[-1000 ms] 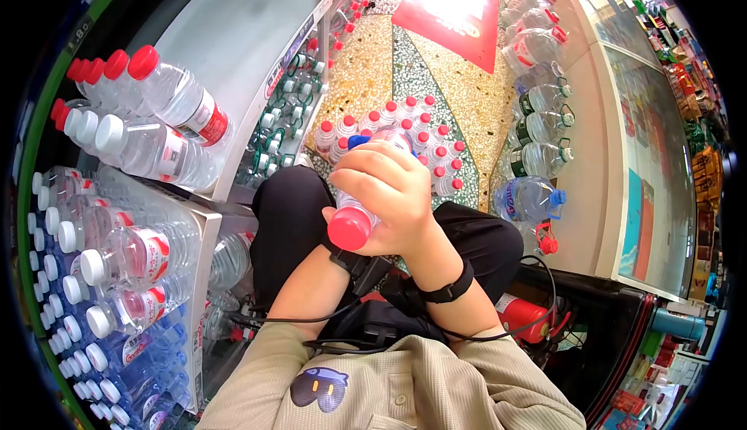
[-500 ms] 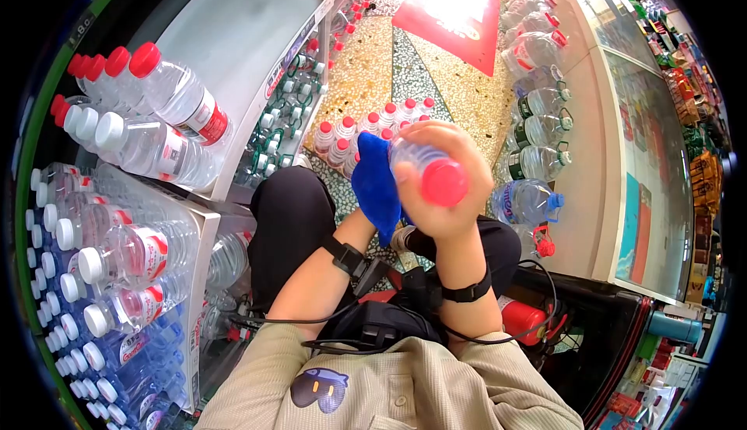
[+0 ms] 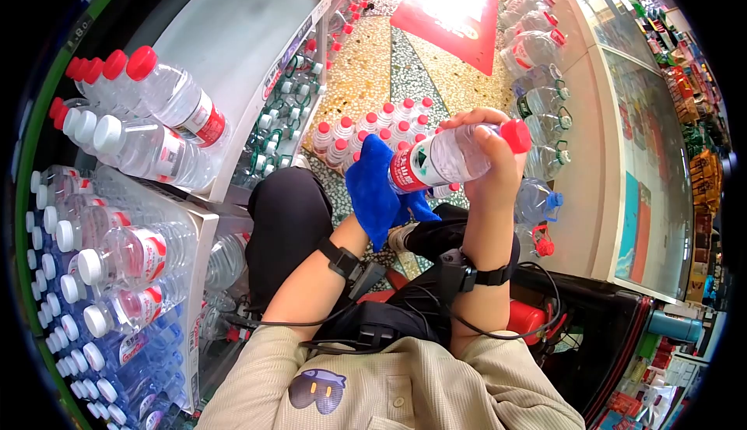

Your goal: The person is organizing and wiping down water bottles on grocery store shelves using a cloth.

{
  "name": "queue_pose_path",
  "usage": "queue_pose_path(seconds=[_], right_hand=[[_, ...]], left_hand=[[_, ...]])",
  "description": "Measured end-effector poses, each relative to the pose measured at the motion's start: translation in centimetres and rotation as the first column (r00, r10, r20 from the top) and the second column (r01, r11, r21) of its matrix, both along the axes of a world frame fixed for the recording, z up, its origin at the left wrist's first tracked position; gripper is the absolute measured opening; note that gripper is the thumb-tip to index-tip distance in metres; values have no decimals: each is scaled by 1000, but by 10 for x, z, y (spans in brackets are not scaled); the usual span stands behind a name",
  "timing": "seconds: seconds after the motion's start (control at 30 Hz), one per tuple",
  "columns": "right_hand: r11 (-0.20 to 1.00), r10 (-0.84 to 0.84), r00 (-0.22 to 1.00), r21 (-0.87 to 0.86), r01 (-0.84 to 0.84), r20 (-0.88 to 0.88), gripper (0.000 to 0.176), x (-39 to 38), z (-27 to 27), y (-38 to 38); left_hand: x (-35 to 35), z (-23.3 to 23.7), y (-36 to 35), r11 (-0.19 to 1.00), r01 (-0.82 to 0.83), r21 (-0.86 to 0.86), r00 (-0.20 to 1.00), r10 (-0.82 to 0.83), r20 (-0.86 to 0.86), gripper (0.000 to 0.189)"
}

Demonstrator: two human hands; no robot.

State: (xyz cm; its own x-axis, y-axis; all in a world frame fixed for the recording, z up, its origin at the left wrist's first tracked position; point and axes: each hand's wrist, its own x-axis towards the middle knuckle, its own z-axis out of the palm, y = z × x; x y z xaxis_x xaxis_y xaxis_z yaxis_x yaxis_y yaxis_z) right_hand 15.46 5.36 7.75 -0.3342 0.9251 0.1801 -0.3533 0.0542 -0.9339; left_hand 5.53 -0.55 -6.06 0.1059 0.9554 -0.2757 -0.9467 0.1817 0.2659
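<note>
My right hand (image 3: 499, 150) is wrapped round the neck end of a clear plastic water bottle (image 3: 447, 157) with a red cap and a red and white label. The bottle lies nearly level, its cap pointing right. A blue cloth (image 3: 372, 185) covers my left hand (image 3: 354, 234), hiding the fingers, and presses against the bottle's base end. Below and beyond both hands, a group of small red-capped bottles (image 3: 340, 150) stands on the speckled floor.
At left, a shelf unit (image 3: 233, 10) carries large red- and white-capped bottles (image 3: 187, 103). More bottles (image 3: 537, 115) line the cabinet (image 3: 595, 157) at right. A red mat (image 3: 459, 25) lies ahead. Near my right arm is a red cylinder (image 3: 525, 317), with cables from my wrist straps close by.
My right hand has moved right, and the bottle has turned from cap-toward-me to lying sideways, showing its label. The blue cloth has spread against the base end.
</note>
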Motion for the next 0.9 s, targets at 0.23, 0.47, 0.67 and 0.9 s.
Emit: queue_pose_path(seconds=[0.23, 0.47, 0.67, 0.9], right_hand=[[962, 43, 992, -262, -73, -116, 22, 19, -18, 45], [863, -15, 962, -489, -125, -274, 26, 31, -41, 61], [854, -247, 933, -514, 82, -262, 26, 27, -62, 41], [925, -301, 925, -306, 225, -231, 27, 5, -41, 13]], left_hand=[[1, 6, -1, 998, 60, -18, 998, -60, 2, 58], [-7, 9, -6, 997, -77, -11, 912, 66, -405, 42], [-13, -11, -11, 1000, -16, -18, 969, 11, -246, 51], [-18, -23, -4, 905, 58, 421, 964, 59, -259, 67]])
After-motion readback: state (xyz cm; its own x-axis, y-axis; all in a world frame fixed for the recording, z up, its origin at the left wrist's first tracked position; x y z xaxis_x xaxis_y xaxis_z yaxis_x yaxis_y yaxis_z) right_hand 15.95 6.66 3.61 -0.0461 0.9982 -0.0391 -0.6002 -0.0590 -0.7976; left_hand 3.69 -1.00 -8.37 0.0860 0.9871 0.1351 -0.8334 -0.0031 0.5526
